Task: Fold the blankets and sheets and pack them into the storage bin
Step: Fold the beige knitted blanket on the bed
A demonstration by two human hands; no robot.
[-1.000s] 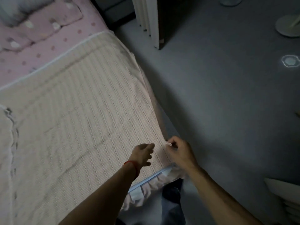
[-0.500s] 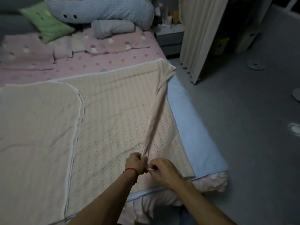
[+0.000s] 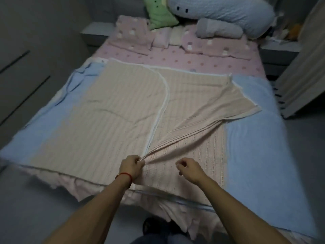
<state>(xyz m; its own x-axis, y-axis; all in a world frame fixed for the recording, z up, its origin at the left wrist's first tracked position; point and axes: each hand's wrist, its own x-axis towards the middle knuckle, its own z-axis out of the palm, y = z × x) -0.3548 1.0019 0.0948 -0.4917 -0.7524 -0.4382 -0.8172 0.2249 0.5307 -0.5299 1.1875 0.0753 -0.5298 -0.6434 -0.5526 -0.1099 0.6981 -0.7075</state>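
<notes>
A beige woven blanket (image 3: 112,124) lies spread over the bed, its left side folded inward along a white-trimmed edge. Its right side is drawn across toward the middle in a taut, gathered fold. My left hand (image 3: 131,165) is shut on the corner of that fold near the bed's foot. My right hand (image 3: 189,167) hovers just to the right above the blanket, fingers loosely curled, holding nothing. Under the blanket a light blue sheet (image 3: 260,141) shows on both sides. No storage bin is in view.
Pink dotted bedding (image 3: 202,62) and several pillows and plush cushions (image 3: 219,13) sit at the head of the bed. A grey wardrobe (image 3: 26,59) stands on the left, a curtain (image 3: 302,76) on the right. Grey floor surrounds the bed's foot.
The blanket's right edge has been pulled from the bed's side toward the middle. My right hand has let go of the corner and moved right; my left hand keeps hold. The view has swung left.
</notes>
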